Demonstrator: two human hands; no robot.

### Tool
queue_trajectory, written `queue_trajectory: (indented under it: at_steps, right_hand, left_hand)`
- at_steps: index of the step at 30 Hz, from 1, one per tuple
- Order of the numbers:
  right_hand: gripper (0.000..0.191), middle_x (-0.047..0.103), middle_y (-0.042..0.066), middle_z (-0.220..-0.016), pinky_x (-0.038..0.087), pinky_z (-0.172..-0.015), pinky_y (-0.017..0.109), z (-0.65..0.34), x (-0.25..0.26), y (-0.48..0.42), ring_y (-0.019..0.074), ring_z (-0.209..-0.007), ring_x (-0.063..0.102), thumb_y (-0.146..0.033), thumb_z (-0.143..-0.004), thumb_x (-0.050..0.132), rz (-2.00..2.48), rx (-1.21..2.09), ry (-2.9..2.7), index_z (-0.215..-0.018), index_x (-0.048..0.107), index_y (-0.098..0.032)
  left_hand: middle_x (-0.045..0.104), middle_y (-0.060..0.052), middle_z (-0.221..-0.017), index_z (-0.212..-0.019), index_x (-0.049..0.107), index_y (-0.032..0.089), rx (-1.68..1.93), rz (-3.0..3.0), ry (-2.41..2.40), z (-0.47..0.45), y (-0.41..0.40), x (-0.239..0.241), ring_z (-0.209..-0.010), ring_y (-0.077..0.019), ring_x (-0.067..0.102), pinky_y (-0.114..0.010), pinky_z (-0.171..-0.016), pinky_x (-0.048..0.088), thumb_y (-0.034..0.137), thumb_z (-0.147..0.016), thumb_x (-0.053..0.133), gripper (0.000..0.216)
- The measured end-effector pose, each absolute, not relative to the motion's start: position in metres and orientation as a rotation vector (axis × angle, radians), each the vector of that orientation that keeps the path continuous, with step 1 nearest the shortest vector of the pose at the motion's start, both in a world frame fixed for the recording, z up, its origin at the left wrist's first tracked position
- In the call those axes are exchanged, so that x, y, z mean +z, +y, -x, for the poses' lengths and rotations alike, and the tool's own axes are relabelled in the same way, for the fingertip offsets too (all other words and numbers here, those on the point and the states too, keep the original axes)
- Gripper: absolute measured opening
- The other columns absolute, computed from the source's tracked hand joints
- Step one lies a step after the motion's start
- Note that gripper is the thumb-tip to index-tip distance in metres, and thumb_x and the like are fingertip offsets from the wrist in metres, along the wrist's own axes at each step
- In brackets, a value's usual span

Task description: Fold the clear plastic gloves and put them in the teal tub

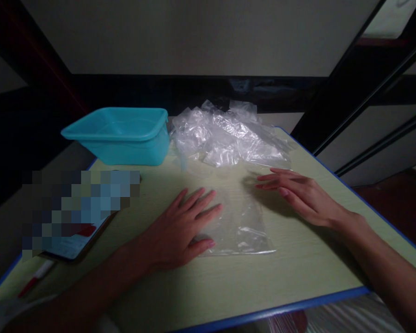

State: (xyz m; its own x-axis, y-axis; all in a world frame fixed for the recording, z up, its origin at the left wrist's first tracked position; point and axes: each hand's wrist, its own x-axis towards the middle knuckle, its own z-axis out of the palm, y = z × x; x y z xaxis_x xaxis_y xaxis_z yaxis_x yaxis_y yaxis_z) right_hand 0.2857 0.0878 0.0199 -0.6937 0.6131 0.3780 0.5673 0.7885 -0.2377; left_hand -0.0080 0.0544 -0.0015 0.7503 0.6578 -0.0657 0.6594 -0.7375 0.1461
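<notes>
A clear plastic bag [241, 224] lies flat on the pale table [208, 286], its near edge catching the light. My left hand [190, 224] rests on the left part of this bag with fingers spread. To the right, my right hand [298, 194] hovers beside the bag's far right corner, fingers stretched out and nothing visible in them. Behind both hands sits a heap of crumpled clear plastic bags [225, 134].
An empty-looking turquoise plastic basin [131, 150] stands at the back left. A phone [67, 245], partly pixelated, lies on the left side, with a red and white pen [36, 277] near it. The table has a blue edge [280, 309].
</notes>
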Motion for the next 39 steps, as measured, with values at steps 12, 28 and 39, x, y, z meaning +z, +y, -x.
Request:
queue_trajectory:
  at_steps: [12, 28, 39]
  right_hand:
    - [0.036, 0.062, 0.016, -0.115, 0.049, -0.091, 0.037, -0.280, 0.023, 0.082, 0.0212, -0.108, 0.058, -0.020, -0.093, 0.028, 0.864, 0.220, -2.702, -0.106, 0.061, -0.010]
    - [0.037, 0.063, 0.014, -0.114, 0.050, -0.090, 0.039, -0.278, 0.020, 0.083, 0.0215, -0.107, 0.059, -0.023, -0.094, 0.028, 0.878, 0.220, -2.732, -0.109, 0.060, -0.011]
    - [0.039, 0.065, 0.015, -0.109, 0.052, -0.086, 0.039, -0.277, 0.020, 0.083, 0.0229, -0.099, 0.062, -0.022, -0.095, 0.028, 0.848, 0.189, -2.732, -0.106, 0.061, -0.007]
  left_hand:
    - [0.017, -0.011, -0.152, -0.142, 0.027, 0.022, -0.045, -2.798, 1.123, 0.010, 0.059, 0.000, -0.138, -0.0314, 0.014, -0.055, -0.108, 0.014, 0.042, -0.088, 0.046, 0.061]
    - [0.017, -0.005, -0.152, -0.142, 0.026, 0.023, 0.039, -2.832, 0.695, 0.005, 0.051, 0.003, -0.139, -0.0259, 0.012, -0.049, -0.111, 0.010, 0.047, -0.087, 0.047, 0.064]
    - [0.016, -0.007, -0.152, -0.142, 0.027, 0.022, -0.023, -2.783, 0.715, 0.002, 0.045, 0.003, -0.139, -0.0262, 0.013, -0.047, -0.112, 0.013, 0.046, -0.084, 0.053, 0.068]
